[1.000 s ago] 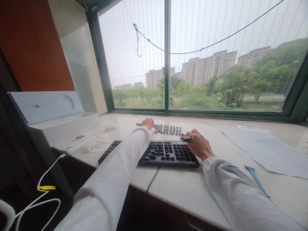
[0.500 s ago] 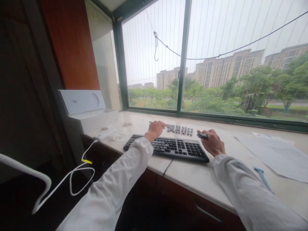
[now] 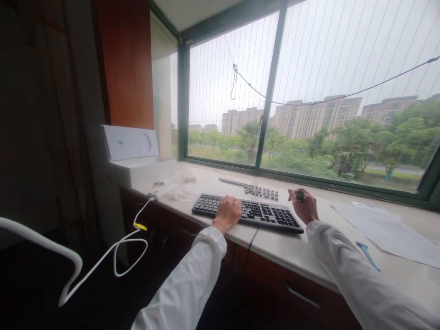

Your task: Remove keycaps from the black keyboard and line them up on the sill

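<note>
A black keyboard (image 3: 275,219) lies along the counter's front edge. Its left part carries keycaps, while many sockets on the right side are bare. My left hand (image 3: 228,211) is over the keyboard's middle, fingers curled down and tips hidden, so what they pinch I cannot make out. Behind the keyboard, loose keycaps (image 3: 264,192) are laid out in rows, with a long thin strip (image 3: 232,182) at their left. Just off the keyboard's right end, my right hand (image 3: 304,204) is closed around a small dark hand tool (image 3: 300,195), whose exact kind does not show.
White papers (image 3: 385,231) and a blue tool (image 3: 367,255) lie at the right. An open white box (image 3: 140,172) stands at the left, beside a white power strip (image 3: 161,192) and crumpled clear plastic (image 3: 182,196). A white cable (image 3: 117,247) hangs off the counter; the window (image 3: 227,165) borders the back.
My left hand has come back from the loose keycaps onto the keyboard's middle. My right hand has turned the dark tool end-on. The whole view has shifted slightly.
</note>
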The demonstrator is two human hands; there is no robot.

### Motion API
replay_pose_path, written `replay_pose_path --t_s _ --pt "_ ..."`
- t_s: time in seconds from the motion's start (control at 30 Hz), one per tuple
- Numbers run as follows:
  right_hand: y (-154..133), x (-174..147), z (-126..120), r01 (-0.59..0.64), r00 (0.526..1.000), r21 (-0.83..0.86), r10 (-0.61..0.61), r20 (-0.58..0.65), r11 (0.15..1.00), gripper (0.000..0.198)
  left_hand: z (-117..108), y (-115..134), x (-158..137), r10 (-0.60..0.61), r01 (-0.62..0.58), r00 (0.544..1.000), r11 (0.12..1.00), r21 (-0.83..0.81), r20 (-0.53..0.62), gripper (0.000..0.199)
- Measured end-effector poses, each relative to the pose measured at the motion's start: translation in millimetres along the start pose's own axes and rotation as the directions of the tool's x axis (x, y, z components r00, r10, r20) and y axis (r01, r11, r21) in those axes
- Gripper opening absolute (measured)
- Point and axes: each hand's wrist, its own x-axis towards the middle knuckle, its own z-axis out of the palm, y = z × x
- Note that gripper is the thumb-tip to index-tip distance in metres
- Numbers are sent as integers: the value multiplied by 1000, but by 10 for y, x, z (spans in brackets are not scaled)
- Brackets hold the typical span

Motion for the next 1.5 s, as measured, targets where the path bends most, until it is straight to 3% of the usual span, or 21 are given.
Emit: replay_pose_path --t_s 0.07,0.13,0.2,0.27,0.37,0.6,0.77,0.93,1.2,1.5 --pt "-123 27 77 -67 997 150 63 36 986 48 3 -17 4 14 -14 1000 1000 -27 14 34" --pt "-301 46 197 -195 978 381 153 139 904 45 2 -33 6 23 -22 999 998 -52 29 33" --pt "-504 64 357 -314 948 621 195 253 718 45 2 -44 5 28 -25 999 998 -65 42 34" --pt "-701 94 539 -422 907 754 223 358 504 45 5 -49 4 32 -29 998 997 -66 49 34" --pt "-932 163 808 -540 841 787 223 493 297 47 18 -47 3 36 -32 998 997 -66 52 35" --pt "-1072 146 1245 -579 793 813 277 543 63 49 68 -77 29 18 -14 999 995 -102 45 33" --pt "-992 14 1369 -676 718 735 262 645 44 51 78 -109 69 -66 86 990 983 -160 122 34" --pt "-1061 -42 1363 -734 662 675 297 688 74 47 62 -112 86 -58 76 990 988 -137 132 35" --pt "-1119 -80 1301 -715 647 698 402 648 26 42 76 -138 92 -30 47 992 989 -139 122 35" --pt "-1138 -92 1421 -676 685 727 466 560 119 43 61 -132 96 -37 60 987 988 -145 154 34"
